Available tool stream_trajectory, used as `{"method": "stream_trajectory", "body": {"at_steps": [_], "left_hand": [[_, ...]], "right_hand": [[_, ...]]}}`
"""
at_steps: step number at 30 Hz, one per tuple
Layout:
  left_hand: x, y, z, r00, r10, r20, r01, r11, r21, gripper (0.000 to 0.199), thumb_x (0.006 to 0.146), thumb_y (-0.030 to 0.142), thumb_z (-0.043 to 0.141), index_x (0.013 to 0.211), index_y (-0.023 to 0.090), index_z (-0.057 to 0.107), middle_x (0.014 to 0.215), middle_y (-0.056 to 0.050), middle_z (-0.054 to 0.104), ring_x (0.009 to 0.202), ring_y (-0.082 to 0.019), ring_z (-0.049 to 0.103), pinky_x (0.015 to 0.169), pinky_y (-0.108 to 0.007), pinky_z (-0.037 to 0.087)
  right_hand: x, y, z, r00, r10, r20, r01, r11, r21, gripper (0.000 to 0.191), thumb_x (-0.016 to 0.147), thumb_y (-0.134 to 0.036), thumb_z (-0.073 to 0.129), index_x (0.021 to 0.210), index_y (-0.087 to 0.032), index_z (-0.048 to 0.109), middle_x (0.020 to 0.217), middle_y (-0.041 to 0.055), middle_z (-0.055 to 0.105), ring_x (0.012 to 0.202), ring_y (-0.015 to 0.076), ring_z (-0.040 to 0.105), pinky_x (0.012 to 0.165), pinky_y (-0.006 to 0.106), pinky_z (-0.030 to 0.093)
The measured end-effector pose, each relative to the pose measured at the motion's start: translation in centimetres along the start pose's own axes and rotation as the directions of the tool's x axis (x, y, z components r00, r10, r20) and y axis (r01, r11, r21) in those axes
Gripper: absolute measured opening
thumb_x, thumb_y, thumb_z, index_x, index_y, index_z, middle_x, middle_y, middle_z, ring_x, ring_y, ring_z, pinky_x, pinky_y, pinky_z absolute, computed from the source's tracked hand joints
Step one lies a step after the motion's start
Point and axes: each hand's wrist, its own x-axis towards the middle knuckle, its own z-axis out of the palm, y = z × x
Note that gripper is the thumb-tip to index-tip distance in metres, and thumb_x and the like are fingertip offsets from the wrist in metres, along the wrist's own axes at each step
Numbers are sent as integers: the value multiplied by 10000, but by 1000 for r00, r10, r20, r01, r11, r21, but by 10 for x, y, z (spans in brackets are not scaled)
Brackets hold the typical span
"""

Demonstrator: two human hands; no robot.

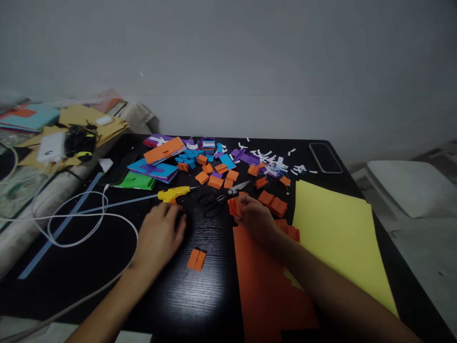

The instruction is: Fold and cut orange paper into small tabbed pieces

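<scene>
My right hand (253,216) pinches a small folded orange paper piece (234,207) above the top edge of an orange sheet (271,290). Flat on the black table (135,300), my left hand (160,231) has its fingers spread, nearest to a yellow glue gun (173,194). Between the hands and a bit farther back lie open black-handled scissors (223,197). One folded orange piece (196,259) sits alone in front, between my forearms. More folded orange pieces (273,204) lie behind and beside my right hand.
Yellow sheets (337,238) cover the right side. Coloured paper stacks (153,170) and white scraps (271,162) are at the back. A phone (324,158) lies back right. A white cable (117,215) loops across the left. A white stool (410,188) stands right.
</scene>
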Motion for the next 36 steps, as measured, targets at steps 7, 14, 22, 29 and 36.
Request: {"method": "stream_trajectory", "body": {"at_steps": [7, 14, 22, 29, 36], "left_hand": [[0, -29, 7, 973, -217, 82, 220, 975, -22, 310, 992, 319, 499, 1170, 156, 693, 1191, -159, 590, 892, -269, 667, 729, -370, 577], [9, -30, 9, 984, -172, -37, 173, 985, 21, 294, 993, 348, 518, 1109, 160, 712, 1167, -170, 615, 909, -292, 652, 740, -416, 554], [38, 34, 5, 980, 199, -2, -198, 977, -75, 215, 1014, 276, 520, 1066, 160, 693, 1089, -149, 672, 992, -315, 619, 867, -465, 497], [71, 58, 10, 950, 213, 229, -203, 977, -69, 148, 976, 234, 608, 1041, 112, 662, 1011, -160, 667, 944, -318, 657, 831, -416, 518], [64, 49, 11, 938, 245, 247, -238, 969, -59, 129, 961, 221, 574, 992, 109, 630, 994, -174, 660, 930, -336, 657, 815, -429, 528]], "right_hand": [[0, -1, 1, 1000, 6, -5, -6, 1000, 1, 163, 604, -161, 652, 764, -188, 668, 677, 3, 624, 564, 147, 535, 535, 268, 410], [-3, -3, 3, 1000, 18, -17, -18, 1000, 15, 191, 631, -131, 700, 805, -202, 668, 658, -22, 610, 581, 144, 575, 573, 273, 452], [-1, -9, -4, 997, 68, -24, -65, 992, 108, 250, 667, -136, 743, 903, -199, 688, 777, -16, 700, 632, 139, 657, 555, 244, 479], [-1, -5, -3, 998, 56, -39, -52, 995, 90, 337, 655, -178, 894, 942, -210, 720, 811, -22, 750, 753, 156, 744, 606, 209, 512], [-1, -4, -8, 998, 65, -17, -64, 995, 78, 283, 703, -210, 913, 923, -189, 737, 867, -17, 750, 761, 117, 720, 631, 198, 515]]}}
